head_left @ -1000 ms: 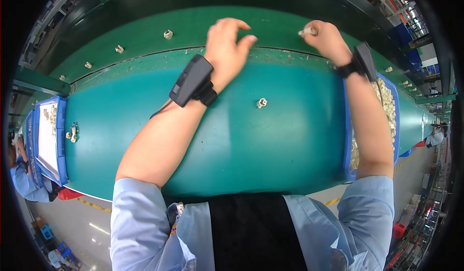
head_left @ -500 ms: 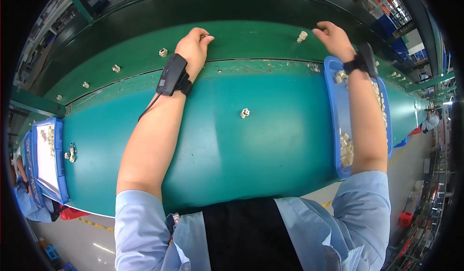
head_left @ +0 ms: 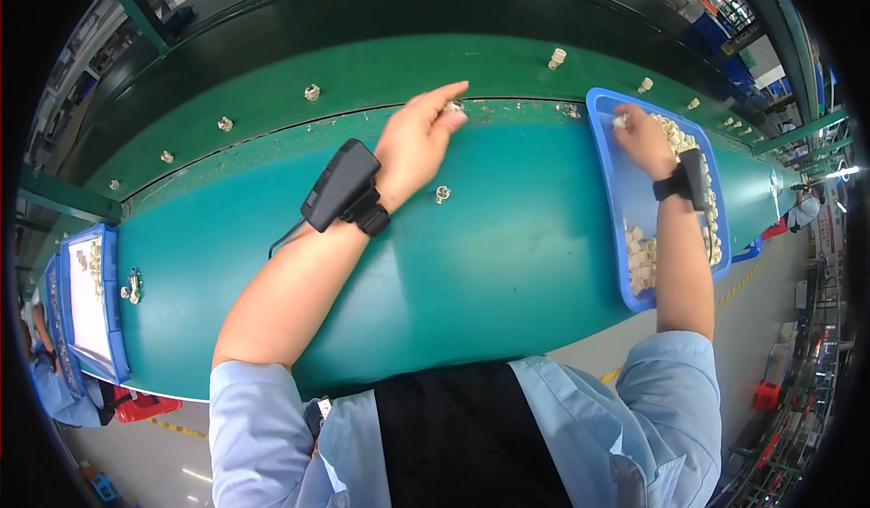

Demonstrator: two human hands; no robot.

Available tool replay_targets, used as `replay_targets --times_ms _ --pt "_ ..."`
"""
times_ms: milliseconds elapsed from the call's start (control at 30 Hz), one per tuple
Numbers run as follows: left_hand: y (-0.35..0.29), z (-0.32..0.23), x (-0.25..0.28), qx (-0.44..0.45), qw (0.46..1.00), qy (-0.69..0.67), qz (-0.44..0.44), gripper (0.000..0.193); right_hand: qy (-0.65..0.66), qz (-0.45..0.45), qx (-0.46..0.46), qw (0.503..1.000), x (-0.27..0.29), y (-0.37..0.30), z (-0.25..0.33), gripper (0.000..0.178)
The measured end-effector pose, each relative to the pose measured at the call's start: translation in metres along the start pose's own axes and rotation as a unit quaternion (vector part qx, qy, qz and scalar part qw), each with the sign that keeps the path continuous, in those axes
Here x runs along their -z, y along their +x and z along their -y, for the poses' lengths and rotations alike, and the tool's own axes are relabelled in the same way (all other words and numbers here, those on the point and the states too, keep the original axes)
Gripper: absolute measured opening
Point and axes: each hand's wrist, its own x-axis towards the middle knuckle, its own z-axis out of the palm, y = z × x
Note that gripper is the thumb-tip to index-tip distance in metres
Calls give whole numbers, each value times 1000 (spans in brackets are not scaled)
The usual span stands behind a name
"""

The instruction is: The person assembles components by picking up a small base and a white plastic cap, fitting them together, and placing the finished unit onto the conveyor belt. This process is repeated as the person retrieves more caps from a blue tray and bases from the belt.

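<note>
My left hand point(head_left: 415, 148) is over the seam between the dark green belt and the table, with a small metal-and-cream fitting point(head_left: 454, 106) pinched between thumb and fingers. My right hand point(head_left: 647, 145) reaches into the blue tray point(head_left: 625, 286) on the right, its fingertips closed on a small cream plastic piece point(head_left: 621, 121). Loose cream pieces point(head_left: 642, 261) lie in the near part of that tray, with more along its right side. Between my hands, a single small fitting point(head_left: 442, 194) sits on the green table. Each wrist wears a black strapped device.
Spaced along the belt stand several fittings, among them a metal one point(head_left: 312, 92) and a taller cream one point(head_left: 556, 58). At the far left is another blue tray point(head_left: 118, 349) with a white lining and small parts; two fittings point(head_left: 135, 289) lie beside it. Co-workers sit beyond both ends.
My left hand has come off the belt, rightward and nearer to me, keeping its pinch. My right hand has moved from above the belt down into the blue tray and closed on a cream piece.
</note>
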Motion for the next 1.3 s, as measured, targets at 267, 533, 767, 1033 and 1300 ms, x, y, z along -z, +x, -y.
replay_targets --times_ms 267,533,767,1033,1300 --pt "-16 -1 11 85 988 -126 9 25 541 163 113 818 4 -11 129 19" --pt "-17 8 21 90 990 -98 42 21 608 237 139 745 -35 -14 163 16" --pt "-21 12 27 53 995 -67 48 20 637 193 186 722 -33 -20 172 18" --pt "-23 13 34 67 994 -71 48 20 603 218 140 754 -34 -23 179 21" --pt "-25 21 40 65 987 -133 68 19 566 185 138 792 -35 -27 189 20"
